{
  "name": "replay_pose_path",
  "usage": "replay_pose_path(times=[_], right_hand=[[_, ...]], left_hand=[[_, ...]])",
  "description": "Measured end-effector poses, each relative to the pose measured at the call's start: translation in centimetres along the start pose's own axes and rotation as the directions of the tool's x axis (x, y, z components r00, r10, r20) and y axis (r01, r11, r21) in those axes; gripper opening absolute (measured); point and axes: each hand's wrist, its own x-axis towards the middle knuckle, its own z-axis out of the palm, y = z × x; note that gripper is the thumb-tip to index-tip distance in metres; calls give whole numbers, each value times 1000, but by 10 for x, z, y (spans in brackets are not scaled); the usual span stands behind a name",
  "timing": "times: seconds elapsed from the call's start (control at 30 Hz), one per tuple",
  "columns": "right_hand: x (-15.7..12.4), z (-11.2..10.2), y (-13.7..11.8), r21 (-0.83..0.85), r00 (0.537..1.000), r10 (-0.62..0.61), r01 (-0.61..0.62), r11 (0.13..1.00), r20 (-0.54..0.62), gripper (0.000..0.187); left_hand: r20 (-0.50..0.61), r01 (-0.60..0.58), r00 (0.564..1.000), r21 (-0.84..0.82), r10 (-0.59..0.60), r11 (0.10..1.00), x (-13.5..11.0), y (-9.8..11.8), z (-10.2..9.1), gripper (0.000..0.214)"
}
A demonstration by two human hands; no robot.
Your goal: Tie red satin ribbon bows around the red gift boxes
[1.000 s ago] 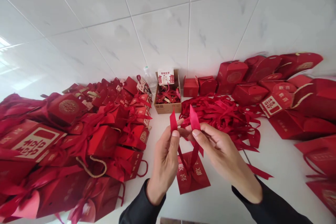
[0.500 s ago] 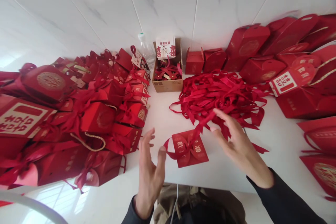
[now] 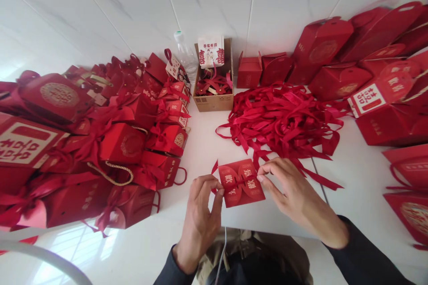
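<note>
A small red gift box (image 3: 243,196) with gold characters and curved top flaps sits on the white table in front of me. A red ribbon (image 3: 238,183) runs across its top. At the box's left side my left hand (image 3: 204,205) pinches one part of this ribbon between thumb and fingers. My right hand (image 3: 284,185) pinches the ribbon at the right edge of the box. Just behind lies a tangled heap of red ribbons (image 3: 284,120), close to my right hand.
Finished-looking red boxes with bows (image 3: 123,142) are piled on the left. A cardboard box (image 3: 214,103) and a clear plastic bottle (image 3: 183,55) stand by the tiled wall. More red boxes (image 3: 321,46) line the right side. A white cable (image 3: 223,249) hangs near my lap.
Both hands have come in to the box from either side and closed on the ribbon. The ribbon now lies tighter across the top; its loose left loop has gone.
</note>
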Motion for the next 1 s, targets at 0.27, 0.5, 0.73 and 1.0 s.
replay_pose_path(times=[0.27, 0.5, 0.73, 1.0], right_hand=[[-9, 1, 3, 35, 999, 16, -15, 999, -31, 5], [-11, 0, -6, 66, 998, 17, -13, 998, -55, 6], [-16, 1, -16, 113, 998, 46, -40, 993, -51, 7], [-21, 6, -10, 153, 996, 87, -84, 985, -15, 16]], left_hand=[[12, 65, 998, 23, -66, 998, -10, 6, 0, 7], [-122, 27, 992, -5, -27, 1000, -9, 8, 5, 9], [-176, -193, 967, -38, 184, 980, 5, 16, 14, 17], [-196, -151, 970, -15, 145, 988, 7, 2, 29, 23]])
